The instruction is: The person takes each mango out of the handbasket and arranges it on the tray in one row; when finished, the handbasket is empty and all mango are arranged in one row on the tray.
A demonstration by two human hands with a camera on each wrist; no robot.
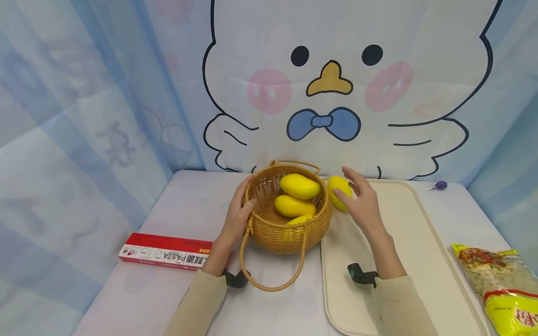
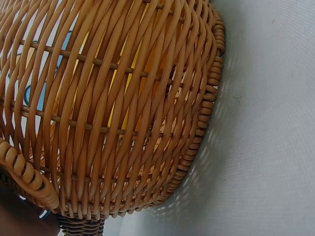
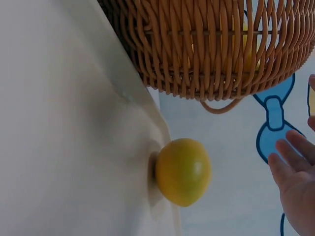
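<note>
Foremost, 1 smooth cream tray (image 1: 416,242), round-cornered, its left rim beside 1 rounded wicker basket (image 1: 273,240). Inside it, 3 glossy yellow fruits (image 1: 294,206). Your left hand (image 1: 238,212) grips the basket's rim. Your right hand (image 1: 362,200), fingers parted, holding nothing, is near 1 loose fruit (image 1: 335,183) at the tray's far left corner; the right wrist view alone shows open space between them. Beyond, 1 printed curtain (image 1: 378,23).

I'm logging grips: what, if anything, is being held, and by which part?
The left hand holds the wicker basket by the left side of its rim. The right hand, open near a yellow fruit, holds nothing.
</note>
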